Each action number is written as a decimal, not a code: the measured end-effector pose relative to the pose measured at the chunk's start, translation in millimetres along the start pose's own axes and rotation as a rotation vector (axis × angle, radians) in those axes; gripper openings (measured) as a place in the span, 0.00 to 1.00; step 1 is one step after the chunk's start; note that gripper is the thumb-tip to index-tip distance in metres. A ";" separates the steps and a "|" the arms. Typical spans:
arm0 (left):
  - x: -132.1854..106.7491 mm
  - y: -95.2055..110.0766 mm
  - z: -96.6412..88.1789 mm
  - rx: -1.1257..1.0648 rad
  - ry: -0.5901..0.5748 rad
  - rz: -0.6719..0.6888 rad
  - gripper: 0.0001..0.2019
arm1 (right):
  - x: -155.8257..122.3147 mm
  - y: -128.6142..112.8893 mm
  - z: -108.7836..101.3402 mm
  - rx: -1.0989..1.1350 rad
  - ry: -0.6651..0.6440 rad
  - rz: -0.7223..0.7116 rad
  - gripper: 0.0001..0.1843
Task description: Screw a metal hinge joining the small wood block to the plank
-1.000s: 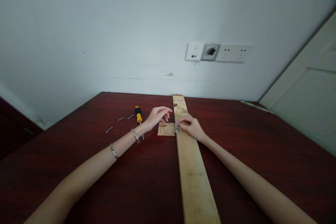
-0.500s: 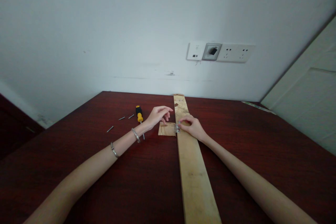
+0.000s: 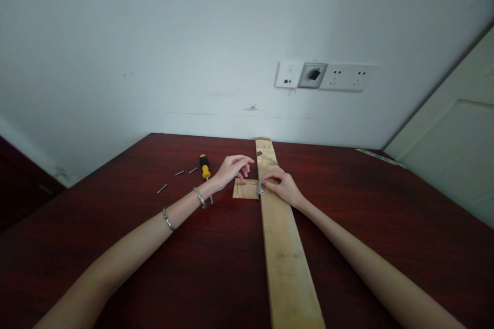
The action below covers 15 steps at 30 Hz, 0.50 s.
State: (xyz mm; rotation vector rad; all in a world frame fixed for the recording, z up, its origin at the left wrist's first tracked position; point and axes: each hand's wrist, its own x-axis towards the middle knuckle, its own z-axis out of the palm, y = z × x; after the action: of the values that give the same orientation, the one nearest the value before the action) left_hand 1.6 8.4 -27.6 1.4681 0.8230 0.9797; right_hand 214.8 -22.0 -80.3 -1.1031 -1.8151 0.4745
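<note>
A long pale wooden plank [image 3: 283,247] lies lengthwise on the dark red table [image 3: 216,257]. A small square wood piece [image 3: 244,189] lies against its left edge, with a small metal hinge [image 3: 260,188] at the joint. My right hand [image 3: 281,185] rests on the plank, fingers curled and pressing by the hinge. My left hand [image 3: 231,168] hovers over the small piece's far edge, fingers loosely spread with nothing in them. A yellow and black screwdriver [image 3: 206,172] lies just left of my left wrist.
Three loose screws [image 3: 176,179] lie on the table left of the screwdriver. A white wall with a socket panel [image 3: 324,76] stands behind the table. A pale door [image 3: 451,159] is at the right.
</note>
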 end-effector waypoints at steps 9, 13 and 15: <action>0.7 -1.4 -1.1 -0.013 -0.001 0.011 0.16 | 0.0 -2.2 -1.4 0.019 -0.011 0.031 0.07; 0.8 -0.6 -1.5 -0.012 0.002 0.011 0.16 | 0.3 -1.2 -1.0 0.050 0.002 0.074 0.10; 0.7 -0.4 -1.4 -0.008 0.001 0.009 0.15 | 0.5 0.1 -0.9 0.073 0.016 0.106 0.12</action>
State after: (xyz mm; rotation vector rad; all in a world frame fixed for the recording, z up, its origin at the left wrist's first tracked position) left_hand 0.6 9.6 -27.9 1.4657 0.8129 0.9894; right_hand 215.5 -21.6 -79.6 -1.1530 -1.7182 0.5888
